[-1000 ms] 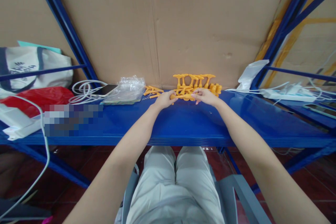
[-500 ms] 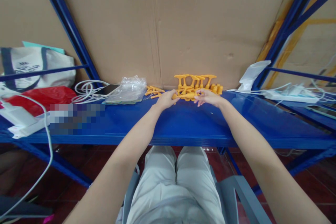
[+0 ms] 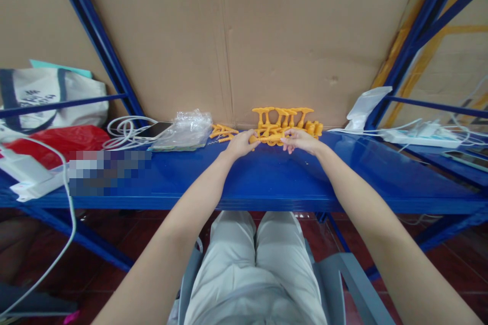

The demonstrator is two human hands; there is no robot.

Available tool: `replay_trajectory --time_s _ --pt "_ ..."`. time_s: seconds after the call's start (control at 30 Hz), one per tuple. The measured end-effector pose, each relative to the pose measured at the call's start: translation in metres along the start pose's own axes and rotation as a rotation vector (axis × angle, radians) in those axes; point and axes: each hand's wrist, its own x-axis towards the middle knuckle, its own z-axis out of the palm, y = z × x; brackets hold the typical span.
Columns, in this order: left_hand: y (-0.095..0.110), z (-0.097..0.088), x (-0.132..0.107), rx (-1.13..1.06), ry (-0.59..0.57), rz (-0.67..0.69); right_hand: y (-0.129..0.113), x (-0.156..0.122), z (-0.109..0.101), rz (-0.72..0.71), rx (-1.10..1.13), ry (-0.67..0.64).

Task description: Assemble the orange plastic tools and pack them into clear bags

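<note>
My left hand (image 3: 240, 145) is closed around the left end of a yellow plastic rod-like piece (image 3: 269, 138), held just above the blue shelf. My right hand (image 3: 300, 142) pinches at the piece's other end with thumb and forefinger, the remaining fingers curled below. Directly behind the hands, several yellow hammer-shaped plastic pieces (image 3: 282, 114) stand against the cardboard, with more yellow parts bunched beneath and partly hidden by my fingers. Beyond my left hand lies a small heap of slim yellow parts (image 3: 222, 131).
The blue metal shelf (image 3: 278, 177) is backed by a cardboard sheet (image 3: 290, 35). Left are clear plastic bags (image 3: 186, 132), a phone (image 3: 157, 130), coiled white cable (image 3: 118, 132) and a red bag (image 3: 57, 143). A white power strip (image 3: 423, 138) lies right.
My right hand's fingertips have shifted slightly left along the yellow piece. The left hand keeps its hold, and the whole view has moved a little.
</note>
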Motion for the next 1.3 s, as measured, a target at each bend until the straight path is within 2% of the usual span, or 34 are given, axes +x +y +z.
replay_trajectory --time_s 0.1,0.33,0.47,0.63,0.9,1.3 --pt "0.003 -0.001 0.000 -0.015 0.023 -0.003 0.000 0.001 0.001 0.031 -0.014 0.003" --pt "0.008 -0.003 -0.001 -0.023 0.023 -0.052 -0.003 0.001 0.006 0.103 -0.059 0.108" --pt "0.006 -0.002 -0.001 -0.026 0.025 -0.060 0.000 0.001 0.003 0.038 -0.039 0.049" --pt "0.004 -0.001 -0.001 -0.013 0.030 -0.042 0.006 0.004 0.000 -0.055 -0.020 0.062" --pt "0.000 0.000 0.000 -0.031 0.059 0.005 0.010 0.007 -0.002 -0.066 -0.018 0.033" --pt "0.000 0.000 0.003 -0.081 0.036 0.010 0.006 0.003 0.001 -0.070 -0.029 -0.014"
